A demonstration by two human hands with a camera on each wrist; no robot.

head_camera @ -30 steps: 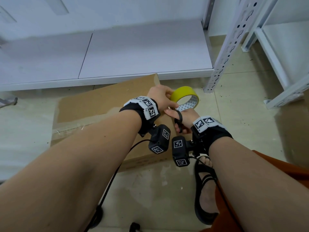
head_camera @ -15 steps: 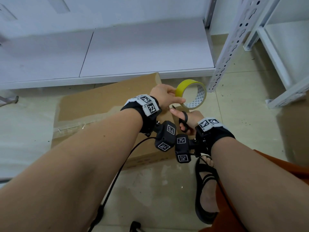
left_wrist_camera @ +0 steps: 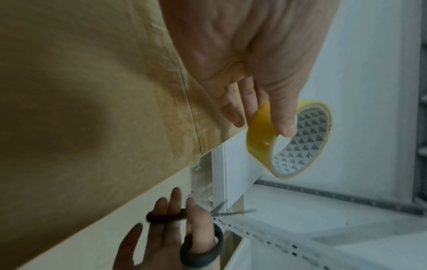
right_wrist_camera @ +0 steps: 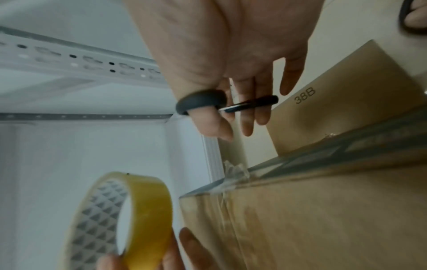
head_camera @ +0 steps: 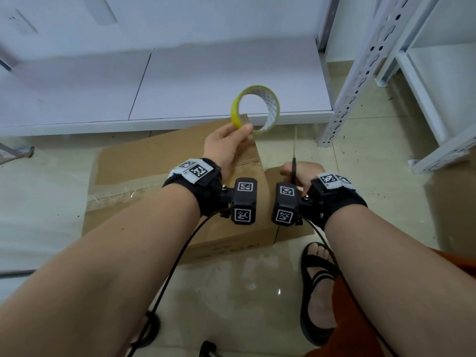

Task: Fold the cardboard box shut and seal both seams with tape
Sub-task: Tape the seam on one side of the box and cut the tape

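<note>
Holding the yellow tape roll (head_camera: 256, 109) up in the left hand (head_camera: 226, 145), thumb and fingers pinching its near rim, above the far right corner of the cardboard box (head_camera: 154, 171). Gripping black scissors (head_camera: 293, 161) in the right hand (head_camera: 301, 173), thumb and fingers through the loops, blades slightly parted and pointing away. Lying closed on the tiled floor (head_camera: 231, 292) near the white shelf (head_camera: 180, 83), clear tape running along the box's top seam and ending crumpled at the right edge.
</note>
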